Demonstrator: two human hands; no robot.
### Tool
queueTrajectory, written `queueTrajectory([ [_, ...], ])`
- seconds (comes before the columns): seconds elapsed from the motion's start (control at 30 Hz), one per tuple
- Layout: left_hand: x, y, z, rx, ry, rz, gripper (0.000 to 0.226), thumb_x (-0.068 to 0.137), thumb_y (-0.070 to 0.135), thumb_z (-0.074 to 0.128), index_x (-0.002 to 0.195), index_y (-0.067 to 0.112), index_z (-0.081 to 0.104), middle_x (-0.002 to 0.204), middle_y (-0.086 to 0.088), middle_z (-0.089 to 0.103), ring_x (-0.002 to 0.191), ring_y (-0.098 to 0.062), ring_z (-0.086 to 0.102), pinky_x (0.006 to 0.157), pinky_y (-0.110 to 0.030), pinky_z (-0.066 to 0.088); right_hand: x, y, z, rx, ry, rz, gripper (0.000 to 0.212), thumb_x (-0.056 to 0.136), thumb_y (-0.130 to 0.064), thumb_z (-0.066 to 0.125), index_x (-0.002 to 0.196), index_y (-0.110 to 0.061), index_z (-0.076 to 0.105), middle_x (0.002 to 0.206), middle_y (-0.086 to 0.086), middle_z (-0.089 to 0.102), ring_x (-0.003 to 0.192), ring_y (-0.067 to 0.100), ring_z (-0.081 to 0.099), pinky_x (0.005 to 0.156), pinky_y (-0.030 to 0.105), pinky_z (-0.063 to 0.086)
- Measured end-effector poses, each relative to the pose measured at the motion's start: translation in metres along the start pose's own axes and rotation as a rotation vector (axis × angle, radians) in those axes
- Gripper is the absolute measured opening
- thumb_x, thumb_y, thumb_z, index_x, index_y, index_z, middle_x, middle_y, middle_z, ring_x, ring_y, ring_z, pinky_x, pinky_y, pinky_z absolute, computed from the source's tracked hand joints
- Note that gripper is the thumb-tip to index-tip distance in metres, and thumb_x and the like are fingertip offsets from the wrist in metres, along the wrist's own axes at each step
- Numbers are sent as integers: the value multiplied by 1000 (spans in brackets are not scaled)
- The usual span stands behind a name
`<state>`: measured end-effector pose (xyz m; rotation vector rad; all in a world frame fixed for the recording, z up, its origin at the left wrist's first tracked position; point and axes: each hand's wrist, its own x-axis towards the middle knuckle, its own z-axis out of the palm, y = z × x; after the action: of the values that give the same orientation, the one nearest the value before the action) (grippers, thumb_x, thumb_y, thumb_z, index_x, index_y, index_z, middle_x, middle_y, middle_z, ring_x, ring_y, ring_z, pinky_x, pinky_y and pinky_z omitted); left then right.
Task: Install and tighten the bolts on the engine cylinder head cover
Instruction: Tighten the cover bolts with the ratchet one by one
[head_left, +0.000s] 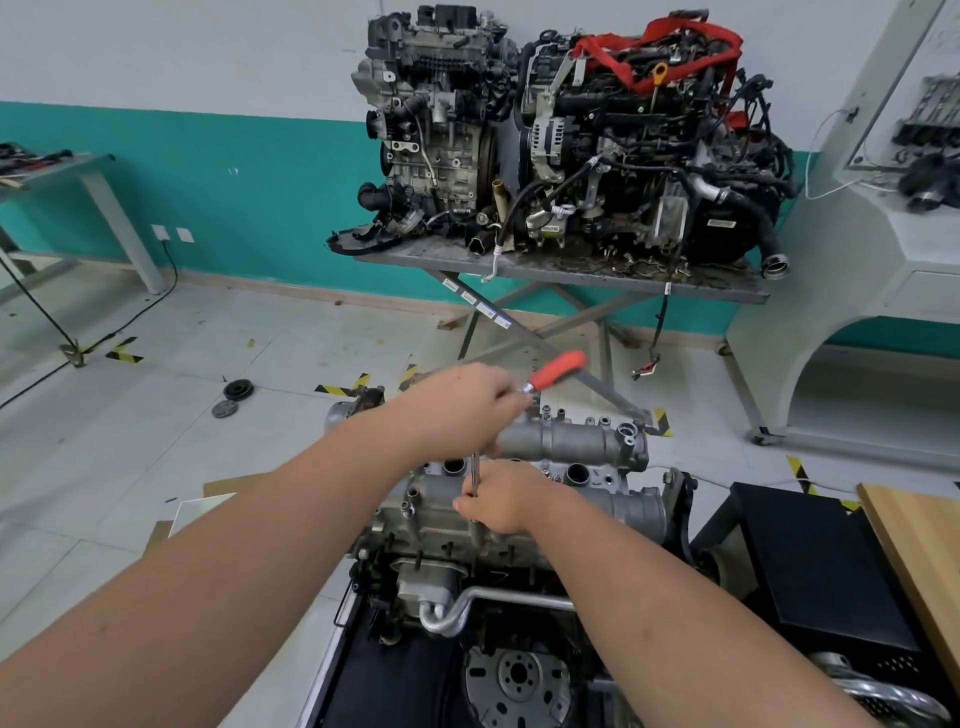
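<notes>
Right now the left hand (462, 402) grips a red-handled steel ratchet wrench (556, 370) above the grey cast-aluminium cylinder head cover (571, 441), while the right hand (501, 499) pinches its thin chrome extension bar (475, 475) just over the cover's near edge. If that bar tilts, I'd expect the socket to slip off the bolt, which is hidden.

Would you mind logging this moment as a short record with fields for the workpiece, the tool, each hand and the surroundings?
workpiece: cylinder head cover, silver, on the engine in front of the person
tool: ratchet wrench with an orange handle, on a thin extension bar standing about upright over the cover
left hand: left hand grips the top of the tool near the ratchet head
right hand: right hand pinches the bar low down, steadying it
bolt: hidden under the right hand
background: two engines on a metal table by the wall
</notes>
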<state>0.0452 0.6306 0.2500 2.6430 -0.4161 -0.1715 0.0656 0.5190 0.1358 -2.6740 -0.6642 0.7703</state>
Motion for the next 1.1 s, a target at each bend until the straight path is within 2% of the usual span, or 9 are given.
queueTrajectory([
  [0.1, -4, 8, 7, 458, 28, 201, 35, 98, 53, 43, 73, 28, 40, 74, 10, 47, 71, -16, 54, 52, -27, 34, 3, 5, 5, 36, 0, 35, 44, 98, -42, 49, 78, -14, 76, 74, 4, 74, 77, 20, 71, 81, 38, 55],
  [0.2, -6, 0, 19, 574, 174, 277, 42, 95, 61, 37, 71, 26, 42, 73, 9, 35, 77, -20, 49, 62, -30, 31, 6, 6, 8, 5, 42, 27, 45, 100, -39, 47, 77, -11, 73, 80, 6, 74, 76, 22, 68, 74, 38, 53],
  [0.3, -9, -11, 34, 471, 456, 356, 64, 90, 70, 33, 80, 14, 61, 85, 0, 53, 81, -25, 54, 69, -34, 39, 8, 6, 10, -47, 72, -11, 41, 104, -33, 43, 95, -8, 74, 94, 9, 74, 91, 22, 68, 83, 38, 50],
  [0.4, -14, -20, 51, 137, 684, 331, 71, 89, 70, 40, 95, 6, 69, 101, -10, 62, 86, -29, 59, 73, -41, 50, 1, -6, 0, 268, 81, -79, 36, 109, -14, 31, 132, 0, 54, 134, 15, 59, 79, -11, 63, 84, 23, 48],
  [0.47, -17, -20, 61, -180, 647, 241, 77, 88, 75, 37, 114, 8, 65, 113, -3, 59, 96, -18, 58, 79, -34, 51, 0, -7, -2, 352, 99, -5, 36, 108, -14, 35, 142, -7, 43, 143, 8, 50, 89, 0, 66, 82, 20, 53],
  [0.57, -16, -9, 78, -860, 638, 33, 64, 87, 71, 34, 117, 22, 61, 99, 7, 67, 78, -7, 64, 67, -19, 50, 5, -5, -2, 108, 39, 96, 33, 96, -24, 58, 124, -8, 63, 120, 15, 67, 109, 32, 65, 91, 40, 52],
  [0.73, -2, -12, 71, -1575, 567, -382, 61, 100, 62, 31, 104, 15, 70, 69, -7, 70, 59, -22, 67, 62, -35, 52, -5, -5, -6, 91, -58, 43, 36, 93, -25, 44, 84, -8, 75, 79, 4, 76, 73, 26, 73, 80, 39, 57],
  [0.93, -4, -24, 41, -1324, 306, -317, 35, 104, 39, 45, 117, 8, 57, 71, -5, 69, 62, -23, 66, 54, -30, 52, -7, -4, -6, 84, 8, 25, 31, 99, -37, 51, 104, -11, 66, 99, 9, 74, 92, 27, 70, 91, 39, 52],
  [1.1, -14, -35, 35, -1363, 163, -209, 34, 106, 28, 44, 126, 3, 54, 80, -11, 69, 72, -27, 69, 64, -34, 56, -7, -3, -6, 74, -8, 8, 38, 99, -37, 49, 86, -10, 72, 83, 7, 74, 83, 24, 71, 90, 41, 54],
])
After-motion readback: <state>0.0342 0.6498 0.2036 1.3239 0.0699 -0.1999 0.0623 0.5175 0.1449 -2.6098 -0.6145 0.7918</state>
